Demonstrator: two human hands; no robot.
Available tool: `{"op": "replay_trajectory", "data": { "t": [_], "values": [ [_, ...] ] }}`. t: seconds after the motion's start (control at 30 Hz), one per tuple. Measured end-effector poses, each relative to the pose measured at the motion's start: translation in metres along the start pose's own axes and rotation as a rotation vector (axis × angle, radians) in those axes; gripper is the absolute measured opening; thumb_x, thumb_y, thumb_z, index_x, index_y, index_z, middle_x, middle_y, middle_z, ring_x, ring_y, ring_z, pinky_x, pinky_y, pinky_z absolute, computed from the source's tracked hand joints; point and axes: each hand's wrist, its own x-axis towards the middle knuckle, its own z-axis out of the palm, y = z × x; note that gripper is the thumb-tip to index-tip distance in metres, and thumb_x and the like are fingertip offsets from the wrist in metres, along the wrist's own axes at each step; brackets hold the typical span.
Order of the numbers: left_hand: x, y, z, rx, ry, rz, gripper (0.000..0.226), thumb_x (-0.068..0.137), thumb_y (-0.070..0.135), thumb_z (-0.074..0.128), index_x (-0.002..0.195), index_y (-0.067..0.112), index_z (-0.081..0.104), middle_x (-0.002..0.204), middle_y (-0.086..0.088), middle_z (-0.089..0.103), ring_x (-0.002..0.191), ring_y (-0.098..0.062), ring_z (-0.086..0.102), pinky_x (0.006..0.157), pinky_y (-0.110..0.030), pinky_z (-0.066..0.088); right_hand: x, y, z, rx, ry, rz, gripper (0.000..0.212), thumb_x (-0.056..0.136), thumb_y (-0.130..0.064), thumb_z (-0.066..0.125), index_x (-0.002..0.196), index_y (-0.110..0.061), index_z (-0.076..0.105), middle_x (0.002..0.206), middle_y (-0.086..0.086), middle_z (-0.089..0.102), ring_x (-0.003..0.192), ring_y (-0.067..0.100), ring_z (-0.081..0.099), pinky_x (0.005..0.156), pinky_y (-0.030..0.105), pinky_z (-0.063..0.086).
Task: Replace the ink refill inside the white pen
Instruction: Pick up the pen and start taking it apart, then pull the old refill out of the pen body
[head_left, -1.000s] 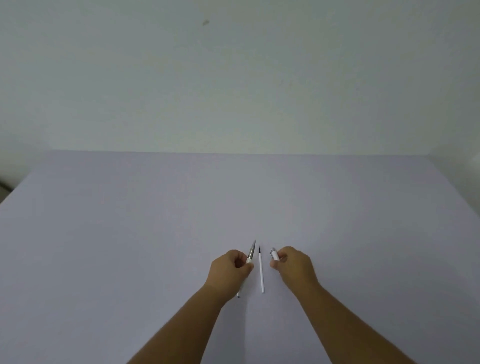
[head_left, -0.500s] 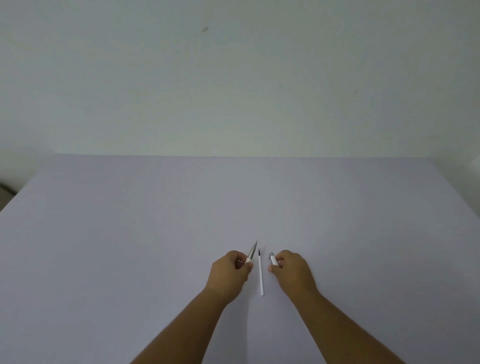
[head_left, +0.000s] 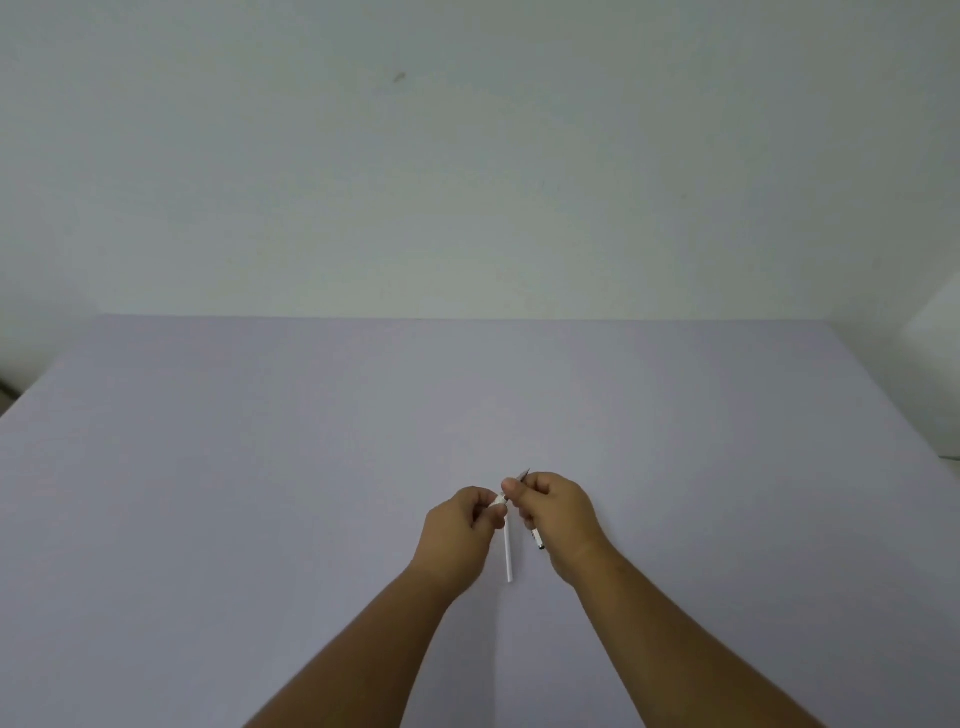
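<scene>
Left hand (head_left: 462, 525): closed on short white pen piece (head_left: 500, 501). Right hand (head_left: 556, 512): closed on pen body (head_left: 538, 540), tip outward, likely for joining. Refill (head_left: 508, 556): flat on counter (head_left: 260, 467) between hands.

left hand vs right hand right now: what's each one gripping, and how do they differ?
1. The left hand pinches a short white piece with a metal end; the right hand grips a longer part whose dark pointed tip pokes out above it.
2. The left hand sits slightly lower and nearer; the right hand sits higher.
3. The thin white refill on the table lies by the left hand's fingers; the right hand is clear of it.

Shared: both closed, fingertips nearly meeting.
</scene>
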Motion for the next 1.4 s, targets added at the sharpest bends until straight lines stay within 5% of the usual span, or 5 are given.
{"op": "replay_trajectory", "data": {
  "t": [0.27,0.93,1.07,1.23,1.4],
  "values": [
    [-0.005,0.01,-0.01,-0.356,-0.181,-0.134,0.022,0.092,0.03,0.053,0.089,0.018,0.071,0.068,0.008,0.065,0.058,-0.008,0.05,0.059,-0.022,0.043,-0.003,-0.002,-0.007,0.107,-0.101,-0.078,0.021,0.089,-0.019,0.059,0.071,-0.023,0.07,0.062,-0.013,0.064,0.064,0.007,0.054,0.064,0.023,0.045],
    [-0.011,0.019,-0.008,0.107,-0.073,0.079,0.019,0.095,0.03,0.048,0.081,0.024,0.058,0.072,0.014,0.06,0.059,-0.002,0.049,0.057,-0.016,0.038,0.002,-0.003,-0.022,0.241,-0.158,0.057,0.008,0.08,-0.006,0.069,0.081,-0.014,0.072,0.08,0.005,0.069,0.073,0.015,0.064,0.068,0.023,0.053],
    [-0.012,0.02,-0.008,0.121,-0.071,0.091,0.019,0.095,0.03,0.048,0.078,0.025,0.057,0.066,0.015,0.058,0.054,-0.001,0.047,0.053,-0.013,0.035,0.001,-0.005,-0.022,0.17,-0.135,0.144,0.022,0.078,-0.027,0.074,0.073,-0.007,0.069,0.07,0.007,0.06,0.064,0.016,0.052,0.067,0.027,0.05],
    [-0.01,0.02,-0.009,0.169,-0.071,0.1,0.018,0.095,0.03,0.048,0.08,0.024,0.057,0.069,0.014,0.059,0.056,0.0,0.047,0.053,-0.012,0.033,0.001,-0.005,-0.024,0.233,-0.146,0.074,0.012,0.081,-0.002,0.067,0.083,-0.013,0.071,0.081,0.006,0.07,0.077,0.018,0.064,0.07,0.024,0.053],
    [-0.011,0.02,-0.009,0.165,-0.076,0.087,0.019,0.094,0.031,0.049,0.078,0.025,0.057,0.066,0.012,0.058,0.052,-0.002,0.045,0.051,-0.015,0.033,-0.001,-0.007,-0.024,0.164,-0.116,0.15,0.019,0.077,-0.026,0.075,0.074,-0.008,0.07,0.068,0.005,0.063,0.062,0.015,0.054,0.067,0.027,0.051]
  ]
}}
